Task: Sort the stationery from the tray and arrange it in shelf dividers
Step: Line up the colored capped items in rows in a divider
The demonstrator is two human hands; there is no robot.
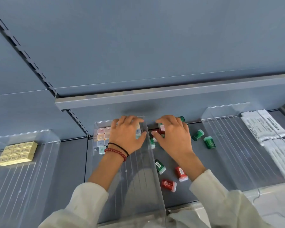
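Three clear dividers carry stock. Yellow erasers lie well left of the left grip, white packets well right of the right grip, and pastel boxes sit directly under the left grip at the back of the middle divider.

Left grip: fingers spread over those boxes and touching them; whether it clasps one cannot be told.

Right grip: fingers curled down on a red case just beside the divider wall, seemingly clamped on it.

Several loose cases, red and green, lie scattered on the shelf around the right grip, outside any divider.

Judgement: sorting is well advanced, but the loose cases remain to be placed. No tray is in view.
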